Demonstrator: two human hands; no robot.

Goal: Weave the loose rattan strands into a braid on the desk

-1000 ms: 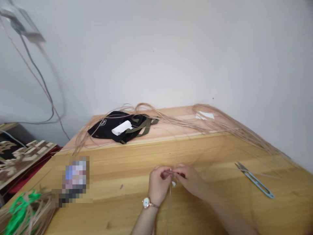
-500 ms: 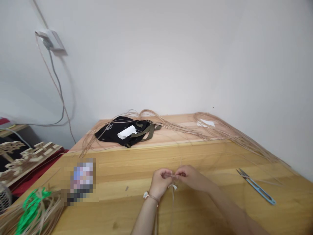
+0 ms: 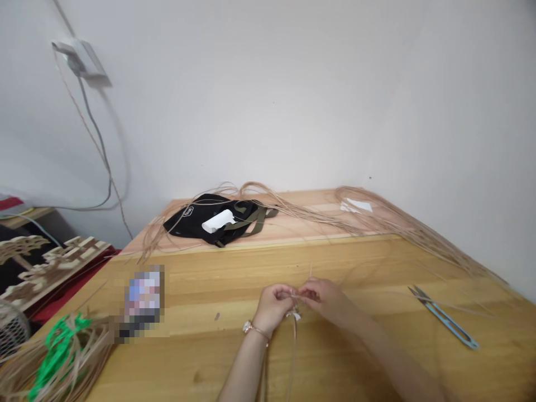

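My left hand (image 3: 272, 309) and my right hand (image 3: 322, 297) meet at the middle of the wooden table (image 3: 343, 262), fingertips pinching thin pale straw strands (image 3: 295, 296). More strands hang from the pinch toward me, with a small white piece (image 3: 295, 316) among them. What the fingers hide at the pinch cannot be seen. A watch (image 3: 250, 328) sits on my left wrist. To the right of my hands lie blue-handled thread snips (image 3: 444, 318), out of reach of my fingers.
Long loose straw strands (image 3: 368, 215) trail over the raised back shelf around a black bag (image 3: 201, 220). A pixelated object (image 3: 144, 301) and a green-tied straw bundle (image 3: 58, 357) lie at front left. The table edge drops to a carved panel (image 3: 46, 268).
Both hands stay together on the strands, with slight finger movement. The view has swung and levelled a little, so the table and snips sit differently in the picture.
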